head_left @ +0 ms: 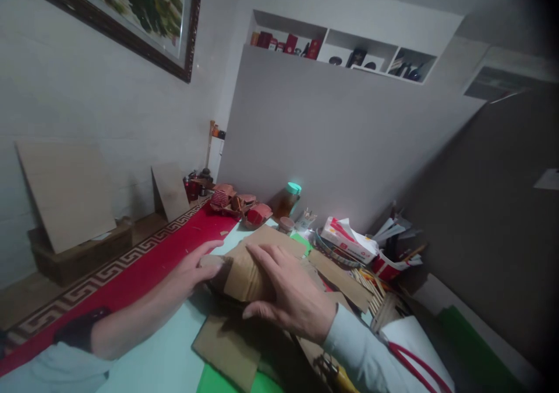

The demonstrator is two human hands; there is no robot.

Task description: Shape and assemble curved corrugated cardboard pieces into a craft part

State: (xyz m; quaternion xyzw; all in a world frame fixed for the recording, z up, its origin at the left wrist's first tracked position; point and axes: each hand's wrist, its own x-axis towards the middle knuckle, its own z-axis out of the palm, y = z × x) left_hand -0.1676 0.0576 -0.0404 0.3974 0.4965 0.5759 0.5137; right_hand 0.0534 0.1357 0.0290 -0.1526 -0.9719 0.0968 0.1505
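Two bare hands meet on a folded brown cardboard piece (244, 273) in the head view, near the middle of the table (161, 352), whose pale green top runs beside a red patterned runner (131, 276) along its far edge. The left hand (196, 268) lies with flat, open fingers pressed against the left end of the cardboard piece, closed round nothing. The right hand (292, 297) is spread palm-down over its top, fingers curled over the near side, pressing rather than pinching. Loose cardboard sheets (231, 346) lie under and around the piece, with a green sheet (218, 381) at the near edge. Toward the far right corner sit a jar with a teal lid (290, 198), a tissue pack (347, 239) and a heap of wooden sticks (371, 291). My judgement: the piece could spring open or slide on the smooth sheets below if either palm eases off, since nothing clamps it, and a sideways push could sweep the sticks off the crowded right edge. Much is hard to read: the picture is tilted and soft, the right palm hides the fold beneath it, the small reddish objects (238, 204) by the runner cannot be identified, and the table's right edge is lost under clutter
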